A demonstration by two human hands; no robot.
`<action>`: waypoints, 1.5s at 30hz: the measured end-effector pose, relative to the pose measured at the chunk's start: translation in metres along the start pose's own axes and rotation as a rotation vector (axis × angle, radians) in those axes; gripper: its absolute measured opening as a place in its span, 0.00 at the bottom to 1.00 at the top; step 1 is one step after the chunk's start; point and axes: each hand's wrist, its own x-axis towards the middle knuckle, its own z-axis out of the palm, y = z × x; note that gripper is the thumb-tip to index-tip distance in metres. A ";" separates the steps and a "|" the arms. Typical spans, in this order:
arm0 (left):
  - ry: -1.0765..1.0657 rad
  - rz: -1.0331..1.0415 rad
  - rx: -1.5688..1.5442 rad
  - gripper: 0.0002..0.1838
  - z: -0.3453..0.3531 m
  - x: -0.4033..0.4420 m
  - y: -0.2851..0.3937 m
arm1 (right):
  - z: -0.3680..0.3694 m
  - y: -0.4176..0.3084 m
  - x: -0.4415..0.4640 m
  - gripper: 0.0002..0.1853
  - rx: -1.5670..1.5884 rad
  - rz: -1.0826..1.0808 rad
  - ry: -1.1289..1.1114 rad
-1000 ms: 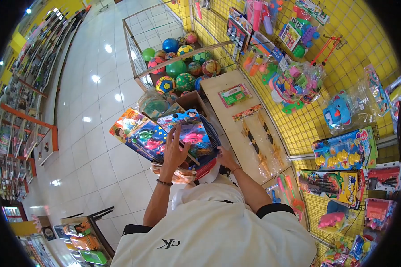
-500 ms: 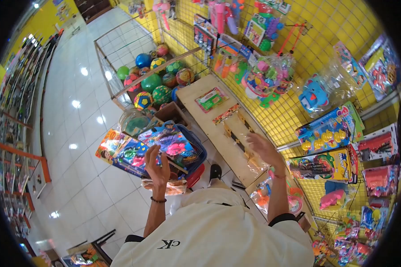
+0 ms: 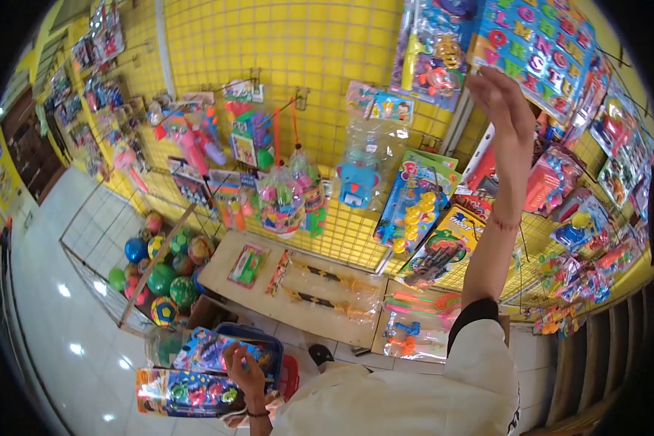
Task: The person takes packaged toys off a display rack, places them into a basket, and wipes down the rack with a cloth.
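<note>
My right hand [image 3: 503, 109] is raised at the upper right, in front of the wall grid, beside a blue alphabet letter pack [image 3: 534, 51] and a purple toy pack [image 3: 436, 54]. Its fingers are stretched out and nothing shows in them. Low in the view, my left hand [image 3: 244, 370] hangs with loosely bent fingers over the edge of a blue basket [image 3: 272, 349]. Two packaged toy cards lie at that basket: a blue one [image 3: 203, 352] and, nearer me, an orange and blue one [image 3: 189, 392].
A wire cage [image 3: 94, 247] of colourful balls stands at the left. A low wooden shelf [image 3: 327, 327] with packaged toys runs below the yellow wall grid [image 3: 334, 43]. More toy packs hang on the grid. Wooden racks [image 3: 581, 363] stand at the lower right.
The view has swung right and up toward the wall. My right hand has left the basket and risen to the hanging packs. My left hand has come off the toy cards and stays near them.
</note>
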 end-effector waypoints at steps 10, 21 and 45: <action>0.029 0.071 -0.040 0.07 -0.001 -0.008 -0.022 | -0.010 0.201 0.057 0.24 -0.425 0.416 0.026; 0.182 -0.002 -0.069 0.08 -0.030 -0.017 -0.007 | 0.033 0.157 0.054 0.26 0.239 0.431 0.004; 0.158 -0.130 -0.037 0.09 -0.053 -0.028 -0.021 | 0.067 0.035 0.065 0.37 0.766 0.143 -0.003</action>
